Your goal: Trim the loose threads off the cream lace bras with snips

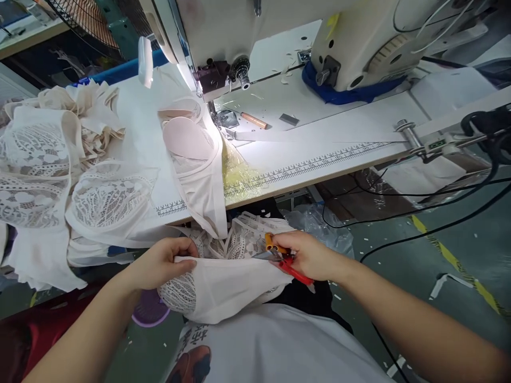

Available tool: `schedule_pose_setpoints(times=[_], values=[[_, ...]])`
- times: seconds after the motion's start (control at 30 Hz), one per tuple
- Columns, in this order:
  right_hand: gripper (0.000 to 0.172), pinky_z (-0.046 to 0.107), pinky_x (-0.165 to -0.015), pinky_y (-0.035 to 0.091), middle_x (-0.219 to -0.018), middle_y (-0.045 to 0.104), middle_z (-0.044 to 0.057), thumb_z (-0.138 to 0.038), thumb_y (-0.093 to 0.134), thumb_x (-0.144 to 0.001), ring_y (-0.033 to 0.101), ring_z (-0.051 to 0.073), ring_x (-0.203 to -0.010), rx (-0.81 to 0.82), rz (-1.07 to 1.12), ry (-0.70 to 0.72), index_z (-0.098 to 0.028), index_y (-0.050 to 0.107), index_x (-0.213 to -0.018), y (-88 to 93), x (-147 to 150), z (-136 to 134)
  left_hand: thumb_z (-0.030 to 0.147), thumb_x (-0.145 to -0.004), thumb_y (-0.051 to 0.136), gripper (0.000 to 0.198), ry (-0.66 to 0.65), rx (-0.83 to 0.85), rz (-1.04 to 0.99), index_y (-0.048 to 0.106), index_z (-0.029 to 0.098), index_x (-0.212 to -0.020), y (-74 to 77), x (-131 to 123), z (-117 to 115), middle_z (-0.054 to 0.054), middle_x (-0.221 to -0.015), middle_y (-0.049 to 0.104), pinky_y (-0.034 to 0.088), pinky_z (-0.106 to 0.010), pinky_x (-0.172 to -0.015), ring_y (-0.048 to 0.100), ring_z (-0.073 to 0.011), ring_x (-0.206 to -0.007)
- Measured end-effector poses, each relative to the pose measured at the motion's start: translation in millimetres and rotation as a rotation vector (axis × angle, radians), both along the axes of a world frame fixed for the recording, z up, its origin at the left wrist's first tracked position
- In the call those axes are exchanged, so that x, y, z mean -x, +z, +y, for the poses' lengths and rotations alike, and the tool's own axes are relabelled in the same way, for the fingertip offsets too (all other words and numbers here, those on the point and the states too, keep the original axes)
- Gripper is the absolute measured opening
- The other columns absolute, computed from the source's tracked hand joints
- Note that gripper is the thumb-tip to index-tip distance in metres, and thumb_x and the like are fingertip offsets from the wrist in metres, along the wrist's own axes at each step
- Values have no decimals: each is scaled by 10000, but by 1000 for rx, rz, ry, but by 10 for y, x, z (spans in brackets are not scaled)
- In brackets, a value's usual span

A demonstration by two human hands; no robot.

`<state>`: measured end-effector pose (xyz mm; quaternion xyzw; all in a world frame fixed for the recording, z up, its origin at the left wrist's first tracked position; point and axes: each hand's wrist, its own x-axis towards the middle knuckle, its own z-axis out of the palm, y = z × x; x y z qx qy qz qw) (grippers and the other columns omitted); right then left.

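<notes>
Got a pile of lace bras [43,151] over at 9 o'clock on my feed, spilling off the edge of the white table [133,119]. Next, at 8, is the left hand [170,263]: thumb and index pinching the top edge of the white lace garment [235,290] I'm working on. That one's held above the lap, just off 6 o'clock. Long axis runs pretty much 9 to 3, patterned lace cup at the 9 end, plain band stretching towards 3. Up at 10, another bra [195,183] droops over the table edge beside the needle, under the sewing machine [223,37] at 12. Right hand [309,255] sits between 4 and 5, fingers wrapped round the orange-and-red handles of the scissors [293,268]. From here I see the blades aiming at 9, right at the band's top edge. Can't tell how far they're parted, sorry.
</notes>
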<state>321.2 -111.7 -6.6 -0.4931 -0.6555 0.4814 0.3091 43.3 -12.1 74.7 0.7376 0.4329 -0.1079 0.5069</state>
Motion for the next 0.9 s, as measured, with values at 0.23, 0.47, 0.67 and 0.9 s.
schedule_pose_setpoints(times=[0.23,0.47,0.67,0.9], values=[[190,227,-476,321,-567,400,-41,-293,538,-712,365,116,-521,152,16,-208,-210,411,-597,-143,-60,-132,281,-807,458,160,3,-160,37,566,187,-736,-188,-87,-128,12,-650,559,393,-230,-544,506,-150,-594],[223,236,-494,372,-604,478,-27,-384,617,-711,419,121,-534,212,137,-321,-173,552,-746,-341,-25,-214,349,-839,445,193,50,-256,72,560,202,-788,-306,-16,-188,8,-680,598,416,-241,-565,546,-164,-614],[287,249,-517,392,-615,477,-28,-429,677,-676,437,126,-542,229,202,-390,-177,578,-770,-336,-4,-212,397,-849,450,234,73,-250,54,579,208,-800,-348,19,-191,9,-674,614,416,-235,-521,554,-160,-576],[218,250,-499,366,-599,460,-32,-362,668,-696,420,125,-529,203,249,-448,-195,529,-685,-279,58,-247,319,-864,497,155,38,-330,-80,612,216,-870,-282,130,-299,-4,-789,668,480,-219,-625,628,-164,-708]])
